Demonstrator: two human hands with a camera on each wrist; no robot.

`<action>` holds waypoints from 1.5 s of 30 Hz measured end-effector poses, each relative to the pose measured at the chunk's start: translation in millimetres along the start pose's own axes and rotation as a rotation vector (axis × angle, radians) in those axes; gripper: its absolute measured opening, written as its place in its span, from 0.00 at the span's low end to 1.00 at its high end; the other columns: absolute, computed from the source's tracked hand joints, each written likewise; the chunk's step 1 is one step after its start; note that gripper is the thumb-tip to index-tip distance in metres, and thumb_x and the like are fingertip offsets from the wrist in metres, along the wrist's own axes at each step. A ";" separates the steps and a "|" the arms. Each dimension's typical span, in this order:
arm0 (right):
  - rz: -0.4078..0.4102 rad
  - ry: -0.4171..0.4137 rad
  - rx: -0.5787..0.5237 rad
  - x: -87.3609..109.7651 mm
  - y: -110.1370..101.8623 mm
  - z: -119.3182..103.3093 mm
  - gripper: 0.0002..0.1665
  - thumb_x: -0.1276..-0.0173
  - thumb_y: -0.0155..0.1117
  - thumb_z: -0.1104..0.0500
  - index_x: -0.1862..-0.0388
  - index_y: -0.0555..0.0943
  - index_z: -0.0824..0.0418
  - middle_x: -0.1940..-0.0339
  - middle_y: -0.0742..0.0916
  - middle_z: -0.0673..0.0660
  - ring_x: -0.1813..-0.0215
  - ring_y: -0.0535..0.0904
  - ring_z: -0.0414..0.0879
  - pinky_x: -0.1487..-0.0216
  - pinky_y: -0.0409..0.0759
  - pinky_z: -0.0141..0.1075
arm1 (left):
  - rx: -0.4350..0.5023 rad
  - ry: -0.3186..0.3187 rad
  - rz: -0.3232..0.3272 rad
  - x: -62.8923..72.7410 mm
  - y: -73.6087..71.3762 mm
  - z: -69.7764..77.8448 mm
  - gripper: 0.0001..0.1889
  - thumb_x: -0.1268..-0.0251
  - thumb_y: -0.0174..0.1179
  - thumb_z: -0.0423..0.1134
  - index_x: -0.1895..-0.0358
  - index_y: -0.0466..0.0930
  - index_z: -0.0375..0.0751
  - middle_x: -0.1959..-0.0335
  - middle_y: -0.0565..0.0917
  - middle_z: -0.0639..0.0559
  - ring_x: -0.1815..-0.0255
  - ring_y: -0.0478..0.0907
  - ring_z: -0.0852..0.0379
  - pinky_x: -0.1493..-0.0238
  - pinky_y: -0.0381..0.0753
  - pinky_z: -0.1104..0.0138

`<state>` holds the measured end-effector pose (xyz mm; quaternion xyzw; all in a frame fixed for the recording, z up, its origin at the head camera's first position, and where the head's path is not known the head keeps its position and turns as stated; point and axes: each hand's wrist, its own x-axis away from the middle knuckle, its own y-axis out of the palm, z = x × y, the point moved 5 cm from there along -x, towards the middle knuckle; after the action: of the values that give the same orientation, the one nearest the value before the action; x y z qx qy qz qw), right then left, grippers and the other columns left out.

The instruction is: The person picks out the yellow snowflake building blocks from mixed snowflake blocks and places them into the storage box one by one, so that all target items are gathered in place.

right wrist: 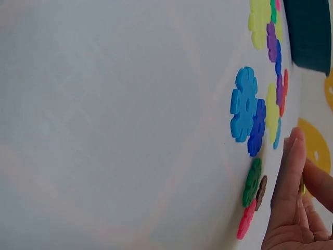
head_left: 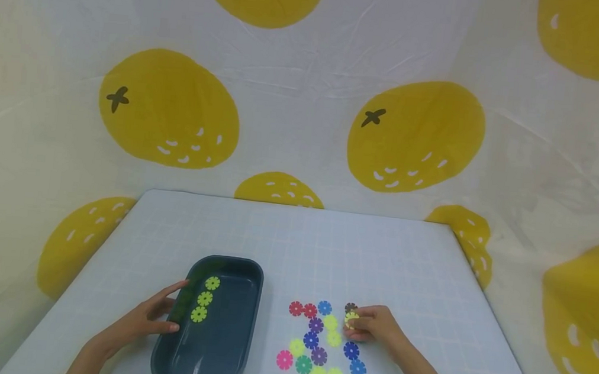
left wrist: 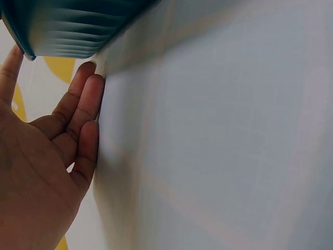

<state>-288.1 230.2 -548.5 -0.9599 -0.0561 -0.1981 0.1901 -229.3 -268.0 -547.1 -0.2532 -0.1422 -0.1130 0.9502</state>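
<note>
A dark blue-grey tray (head_left: pixel 252 325) stands left of the middle of the table, with three yellow snowflake discs (head_left: pixel 205 299) in a line along its left side. My left hand (head_left: pixel 140 321) touches this side, the thumb and a fingertip at the rim, the other fingers extended beside it in the left wrist view. Between thumb and fingers, my right hand (head_left: pixel 375 324) pinches a yellow snowflake disc (head_left: pixel 351 318), mostly hidden in the right wrist view. Next to that hand lies a brown disc (head_left: pixel 351 307); green (right wrist: pixel 252 182) and pink (right wrist: pixel 246 221) ones show beneath it.
Several loose notched discs spread between the tray and my right hand, among them red (head_left: pixel 296 308), purple (head_left: pixel 319 355), teal (head_left: pixel 303 365) and blue (head_left: pixel 358 369) ones. The table has a pale checked cover (head_left: pixel 295 240). Behind it hangs a cloth with yellow fruit (head_left: pixel 416 138).
</note>
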 end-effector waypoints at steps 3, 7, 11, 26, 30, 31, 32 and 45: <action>-0.017 0.019 -0.015 0.8 0.4 0.9 0.20 0.37 0.69 0.63 0.48 0.80 0.73 0.68 0.90 0.62 0.67 0.89 0.52 0.63 0.88 0.39 | -0.005 -0.003 0.003 0.3 -0.1 0.3 0.49 0.43 0.72 0.48 0.21 0.50 0.62 0.22 0.55 0.33 0.26 0.56 0.27 0.36 0.67 0.33; -0.055 0.018 -0.042 2.8 1.1 -0.1 0.20 0.36 0.68 0.62 0.48 0.80 0.73 0.66 0.91 0.62 0.65 0.90 0.52 0.62 0.88 0.39 | -0.015 0.003 0.007 0.5 -0.3 0.8 0.49 0.43 0.71 0.48 0.21 0.50 0.61 0.23 0.56 0.32 0.27 0.58 0.28 0.36 0.68 0.33; -0.100 -0.004 -0.067 4.8 2.8 -2.9 0.20 0.36 0.68 0.62 0.49 0.81 0.73 0.65 0.91 0.63 0.64 0.90 0.51 0.61 0.88 0.39 | -0.021 0.005 0.010 0.9 -0.3 0.5 0.49 0.43 0.72 0.49 0.21 0.50 0.61 0.23 0.56 0.33 0.27 0.58 0.28 0.36 0.69 0.34; -0.185 0.014 -0.128 9.7 18.0 -11.6 0.21 0.35 0.67 0.65 0.46 0.79 0.75 0.62 0.90 0.64 0.61 0.90 0.51 0.59 0.87 0.37 | 0.001 -0.008 0.004 1.3 -0.5 -2.6 0.49 0.44 0.72 0.48 0.21 0.50 0.63 0.22 0.55 0.33 0.26 0.57 0.28 0.36 0.68 0.33; -0.209 0.003 -0.143 12.0 21.7 -14.6 0.21 0.35 0.67 0.64 0.46 0.80 0.74 0.62 0.90 0.64 0.61 0.90 0.51 0.59 0.87 0.37 | 0.009 -0.001 0.001 1.4 -0.4 -2.6 0.49 0.43 0.72 0.48 0.22 0.50 0.63 0.22 0.55 0.33 0.26 0.57 0.28 0.36 0.67 0.33; -0.210 0.002 -0.143 12.7 22.5 -15.4 0.21 0.36 0.67 0.64 0.46 0.80 0.74 0.62 0.90 0.64 0.61 0.90 0.51 0.59 0.87 0.37 | 0.010 0.000 0.000 1.4 -0.4 -2.4 0.49 0.43 0.72 0.48 0.22 0.50 0.64 0.22 0.55 0.33 0.26 0.56 0.28 0.36 0.67 0.32; -0.211 0.002 -0.145 13.3 23.2 -16.0 0.21 0.36 0.68 0.63 0.46 0.80 0.74 0.62 0.90 0.64 0.62 0.90 0.51 0.59 0.87 0.37 | 0.011 0.000 -0.001 1.5 -0.4 -2.1 0.49 0.43 0.72 0.48 0.22 0.50 0.64 0.22 0.55 0.33 0.26 0.56 0.28 0.36 0.67 0.32; -0.266 -0.012 -0.161 14.1 34.7 -22.3 0.22 0.34 0.67 0.63 0.45 0.79 0.74 0.61 0.90 0.64 0.60 0.90 0.52 0.58 0.87 0.38 | 0.014 0.019 -0.002 1.1 -0.5 1.4 0.48 0.43 0.72 0.48 0.22 0.51 0.63 0.21 0.54 0.35 0.26 0.57 0.29 0.35 0.65 0.32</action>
<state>-276.9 190.1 -535.7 -0.9573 -0.1677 -0.2198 0.0841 -228.7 -267.9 -545.4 -0.2451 -0.1342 -0.1155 0.9532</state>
